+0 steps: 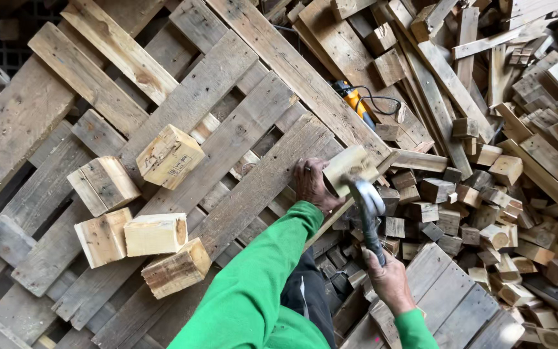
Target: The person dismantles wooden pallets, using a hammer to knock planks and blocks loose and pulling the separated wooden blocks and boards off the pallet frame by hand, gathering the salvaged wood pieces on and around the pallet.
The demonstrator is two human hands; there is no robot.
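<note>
weathered pallet boards [227,148] fill the ground under you, laid slantwise, with dark gaps between the slats. your left hand [312,186] lies on the right-hand edge of the pallet, fingers curled around a pale wood block [351,167] that sits at the board's end, right where the planks stop. your right hand [390,279] is wrapped closed around the dark handle of a hammer [368,210]; its blurred metal head is just beside the block, and you cannot tell whether it touches. five loose wood blocks [156,232] rest on the slats to your left, well apart from both hands, with bare boards between. to your right a heap of scrap blocks and offcuts [479,194] crowds close against the pallet edge, so the roomier side is the left. an orange and black power tool [354,102] with its cord lies among the planks above the block.
</note>
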